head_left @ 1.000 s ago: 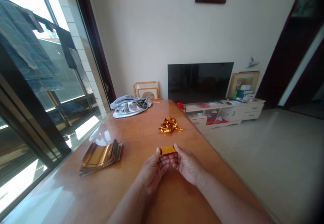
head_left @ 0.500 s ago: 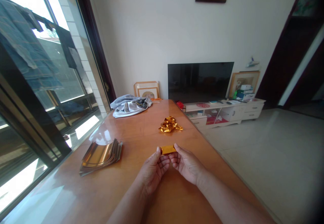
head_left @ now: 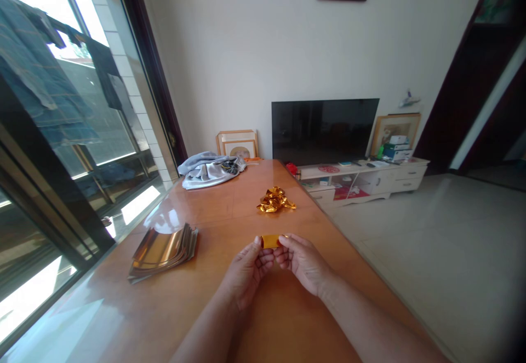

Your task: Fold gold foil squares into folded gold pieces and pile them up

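The left hand (head_left: 246,272) could pass between the stacked foil sheets (head_left: 162,252) and the crumpled gold foil (head_left: 275,200).

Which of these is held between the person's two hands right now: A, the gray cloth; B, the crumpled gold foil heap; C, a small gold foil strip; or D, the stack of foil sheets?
C. The small gold foil strip is pinched between the left hand and the right hand, while the stack of foil sheets and crumpled gold foil heap lie apart from them.
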A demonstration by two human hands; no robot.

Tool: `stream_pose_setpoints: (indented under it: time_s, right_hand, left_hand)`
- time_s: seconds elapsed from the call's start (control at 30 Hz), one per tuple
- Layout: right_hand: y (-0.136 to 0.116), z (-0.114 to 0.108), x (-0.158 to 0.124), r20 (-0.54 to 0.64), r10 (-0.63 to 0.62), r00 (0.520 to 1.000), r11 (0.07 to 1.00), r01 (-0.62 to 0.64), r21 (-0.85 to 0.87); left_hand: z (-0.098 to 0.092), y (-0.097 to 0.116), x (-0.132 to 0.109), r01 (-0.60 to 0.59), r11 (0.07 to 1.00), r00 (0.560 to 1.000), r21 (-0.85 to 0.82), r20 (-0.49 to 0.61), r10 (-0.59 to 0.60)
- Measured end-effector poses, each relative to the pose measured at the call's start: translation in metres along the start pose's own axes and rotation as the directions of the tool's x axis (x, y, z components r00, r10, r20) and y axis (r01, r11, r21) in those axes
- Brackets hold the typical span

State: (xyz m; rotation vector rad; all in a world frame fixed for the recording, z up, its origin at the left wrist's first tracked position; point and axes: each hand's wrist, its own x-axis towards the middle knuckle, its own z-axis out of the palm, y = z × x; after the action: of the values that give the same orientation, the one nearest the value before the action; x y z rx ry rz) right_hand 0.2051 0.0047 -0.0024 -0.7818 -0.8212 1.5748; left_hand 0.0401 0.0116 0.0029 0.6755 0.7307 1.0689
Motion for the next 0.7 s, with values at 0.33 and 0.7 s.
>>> stream_pose_setpoints:
  time_s: [0.33, 0.7]
  right_hand:
    - [0.0004, -0.0025, -0.0010, -0.047, -0.013, 0.999, 0.988, 0.006, -0.152]
    - [-0.0018, -0.0015, 0.0002, -0.054, 0.017, 0.998, 0.997, -0.021, -0.078]
  left_hand:
    - [0.0017, -0.0043, -0.0005, -0.044, 0.993, 0.997, 0.107, 0.060, 0.037]
    - [-0.0003, -0.0020, 0.0003, 0.001, 0.999, 1.000, 0.040, 0.018, -0.002]
